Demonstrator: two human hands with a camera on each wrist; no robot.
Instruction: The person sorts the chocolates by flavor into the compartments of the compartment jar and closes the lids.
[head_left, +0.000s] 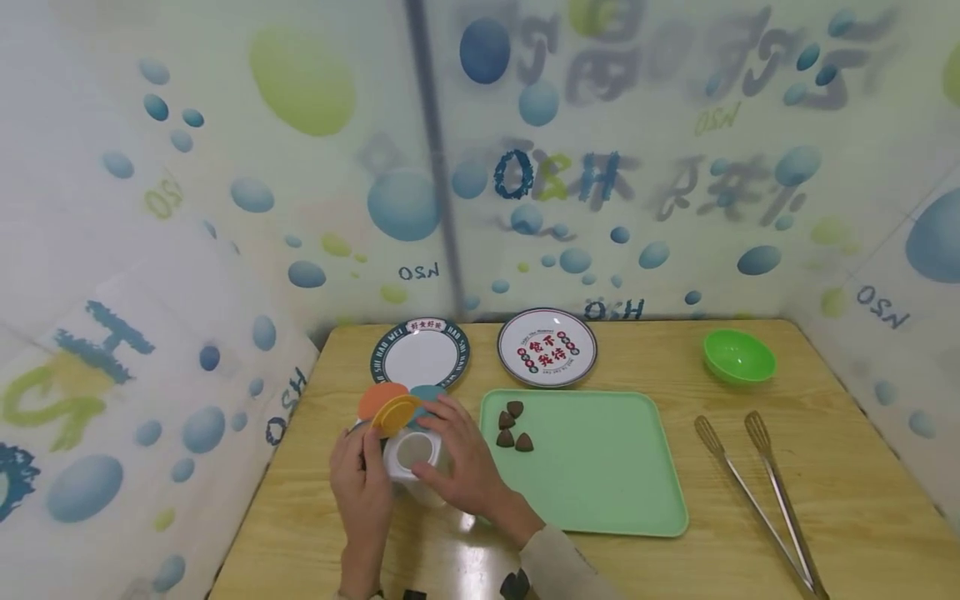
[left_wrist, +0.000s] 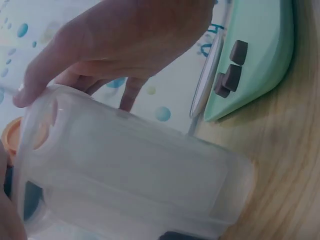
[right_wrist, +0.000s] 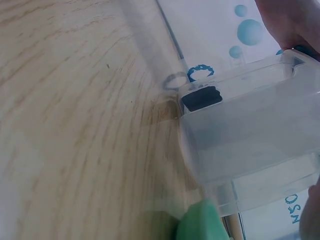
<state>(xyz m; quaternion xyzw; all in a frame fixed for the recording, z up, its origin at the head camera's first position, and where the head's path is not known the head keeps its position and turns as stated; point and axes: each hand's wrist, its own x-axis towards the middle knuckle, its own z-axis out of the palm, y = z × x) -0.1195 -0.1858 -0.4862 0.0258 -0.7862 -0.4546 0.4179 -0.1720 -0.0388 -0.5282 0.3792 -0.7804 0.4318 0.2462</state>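
Note:
A translucent plastic storage box with orange, yellow and blue flip lids stands before me on the table. Its yellow lid is raised beside a round opening in the white top. My left hand holds the box's left side, thumb near the yellow lid. Across the top right edge, my right hand grips the box, its thumb by the opening and its fingers at the blue lid. In the left wrist view, the box's clear body shows nothing distinct inside. Several brown triangular pieces lie on the tray.
The light green tray lies right of the box. Two plates, one dark-rimmed and one with red writing, stand behind. A green bowl sits back right, with metal whisk-ended tongs in front.

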